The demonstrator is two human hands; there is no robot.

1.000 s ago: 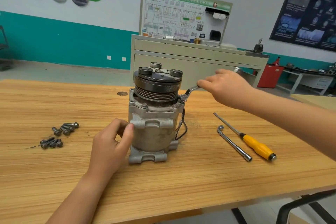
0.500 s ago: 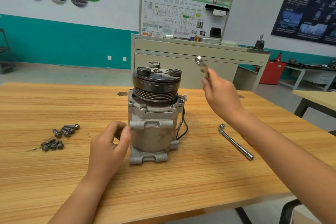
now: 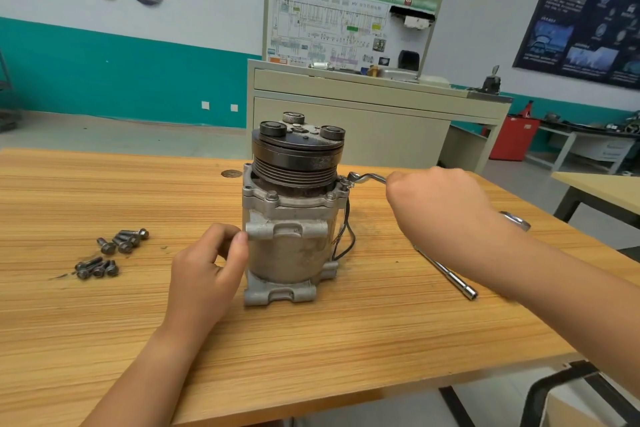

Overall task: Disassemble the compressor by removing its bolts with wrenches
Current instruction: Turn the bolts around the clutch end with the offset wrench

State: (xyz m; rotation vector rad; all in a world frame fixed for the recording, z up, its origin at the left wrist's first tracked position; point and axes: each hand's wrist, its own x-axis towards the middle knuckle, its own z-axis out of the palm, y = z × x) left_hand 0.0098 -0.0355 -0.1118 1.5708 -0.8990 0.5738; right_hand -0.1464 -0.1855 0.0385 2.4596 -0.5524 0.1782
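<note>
A grey metal compressor (image 3: 289,246) with a black pulley on top stands upright on the wooden table (image 3: 311,340). My left hand (image 3: 207,274) grips its left side, thumb against a lug. My right hand (image 3: 440,204) holds a silver wrench (image 3: 367,178) level, and the wrench's ring end sits on a bolt (image 3: 343,182) at the flange's right corner. Two more bolts (image 3: 272,197) show on the front of the flange.
Several removed bolts (image 3: 110,251) lie in two small heaps at the left. An L-shaped socket wrench (image 3: 446,270) lies on the table right of the compressor, partly under my forearm. A beige cabinet (image 3: 363,121) stands behind the table.
Half a second ago my right hand held the wrench raised above the table; it has come down and the ring end is back on the right corner bolt. My left hand has stayed.
</note>
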